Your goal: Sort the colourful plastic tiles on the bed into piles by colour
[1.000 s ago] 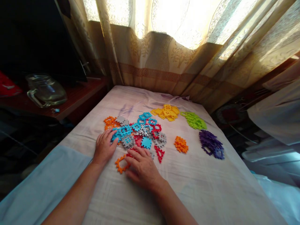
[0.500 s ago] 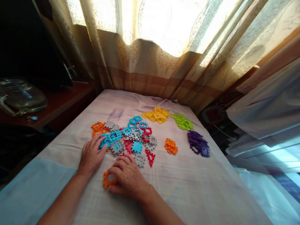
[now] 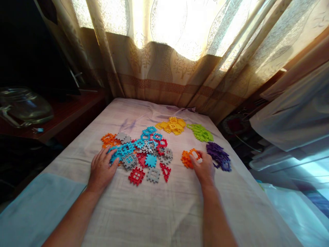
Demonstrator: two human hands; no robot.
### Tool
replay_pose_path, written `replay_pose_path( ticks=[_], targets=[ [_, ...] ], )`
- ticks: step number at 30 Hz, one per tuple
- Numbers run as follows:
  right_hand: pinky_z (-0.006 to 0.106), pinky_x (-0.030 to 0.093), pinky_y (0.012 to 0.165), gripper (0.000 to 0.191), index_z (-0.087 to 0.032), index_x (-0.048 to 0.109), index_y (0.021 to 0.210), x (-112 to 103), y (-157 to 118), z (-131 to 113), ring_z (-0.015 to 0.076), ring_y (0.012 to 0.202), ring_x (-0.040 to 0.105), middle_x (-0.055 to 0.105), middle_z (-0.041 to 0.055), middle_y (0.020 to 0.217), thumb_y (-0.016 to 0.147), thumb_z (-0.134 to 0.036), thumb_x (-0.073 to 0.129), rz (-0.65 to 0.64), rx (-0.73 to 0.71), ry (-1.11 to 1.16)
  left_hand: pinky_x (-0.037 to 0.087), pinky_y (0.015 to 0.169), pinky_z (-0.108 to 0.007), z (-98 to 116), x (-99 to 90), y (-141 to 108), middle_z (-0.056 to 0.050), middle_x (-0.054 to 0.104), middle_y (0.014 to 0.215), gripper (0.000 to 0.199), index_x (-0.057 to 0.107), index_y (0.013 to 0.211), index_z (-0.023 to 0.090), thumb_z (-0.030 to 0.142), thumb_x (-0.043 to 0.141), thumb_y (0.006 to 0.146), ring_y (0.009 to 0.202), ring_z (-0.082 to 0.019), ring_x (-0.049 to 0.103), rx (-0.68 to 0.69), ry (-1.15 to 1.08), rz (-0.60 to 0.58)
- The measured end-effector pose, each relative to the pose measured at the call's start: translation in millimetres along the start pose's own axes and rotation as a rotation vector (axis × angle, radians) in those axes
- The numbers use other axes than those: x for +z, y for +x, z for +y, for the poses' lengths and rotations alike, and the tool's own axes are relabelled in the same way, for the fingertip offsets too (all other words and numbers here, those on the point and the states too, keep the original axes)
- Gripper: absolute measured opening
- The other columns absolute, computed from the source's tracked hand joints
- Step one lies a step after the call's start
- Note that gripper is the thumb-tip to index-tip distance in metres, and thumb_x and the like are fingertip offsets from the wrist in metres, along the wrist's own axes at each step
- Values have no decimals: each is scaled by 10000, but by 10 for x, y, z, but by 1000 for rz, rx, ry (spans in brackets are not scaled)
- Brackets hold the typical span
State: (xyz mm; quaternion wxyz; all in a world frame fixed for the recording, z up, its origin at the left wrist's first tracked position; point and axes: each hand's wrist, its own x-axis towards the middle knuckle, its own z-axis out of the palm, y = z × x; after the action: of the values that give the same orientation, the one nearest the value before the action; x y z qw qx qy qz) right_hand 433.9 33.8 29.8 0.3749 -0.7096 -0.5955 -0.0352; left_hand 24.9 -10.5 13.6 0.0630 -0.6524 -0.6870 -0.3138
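Orange frame (image 3: 193, 151) moved to orange pile (image 3: 185, 160), right hand (image 3: 205, 168) pinching it, left hand (image 3: 103, 168) (loosely spread) touching blue pieces (image 3: 124, 149)

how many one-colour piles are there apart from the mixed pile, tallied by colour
Yellow pile: 1
Lime green pile: 1
Purple pile: 1
Orange pile, at the right hand: 1
Total: 4
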Motion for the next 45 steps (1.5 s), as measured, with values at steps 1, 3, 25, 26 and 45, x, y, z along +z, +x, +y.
replay_pose_path(
  ticks=[1,3,25,26,45],
  targets=[
    [399,465,798,496,-160,665,1019,2,-9,83,268,888,587,644,139,975,821,-589,512,-16,36,-37,357,1086,-514,13,-3,-6,-134,571,1362,414,633,1182,226,441,420,900,1302,-322,480,-3,9,2],
    [402,460,797,514,-153,672,1030,18,-34,166,275,885,585,647,145,972,820,-592,505,-45,64,-88,336,1094,-539,41,-7,-18,-132,556,1384,410,633,1194,237,437,431,899,1336,-333,441,-13,19,-4],
    [463,445,990,217,-236,694,1049,318,-752,-1190,259,1154,553,670,86,1158,896,-235,540,-174,-588,278,434,1037,-472,148,-120,54,-101,695,1197,297,716,1050,224,344,495,893,1158,-260,607,10,-105,-5],
    [462,446,989,223,-242,692,1062,312,-787,-1226,258,1158,551,669,84,1161,900,-239,540,-188,-601,285,412,1052,-498,145,-112,53,-102,678,1235,295,718,1055,232,343,506,883,1196,-276,582,-25,-59,-12],
    [463,479,963,210,-234,729,978,336,-799,-1163,243,1098,599,707,78,1072,916,-231,529,-236,-588,360,248,1104,-612,59,-195,67,-105,533,1431,383,681,1171,288,399,591,816,1386,-348,379,-159,154,-325]
  ],
)
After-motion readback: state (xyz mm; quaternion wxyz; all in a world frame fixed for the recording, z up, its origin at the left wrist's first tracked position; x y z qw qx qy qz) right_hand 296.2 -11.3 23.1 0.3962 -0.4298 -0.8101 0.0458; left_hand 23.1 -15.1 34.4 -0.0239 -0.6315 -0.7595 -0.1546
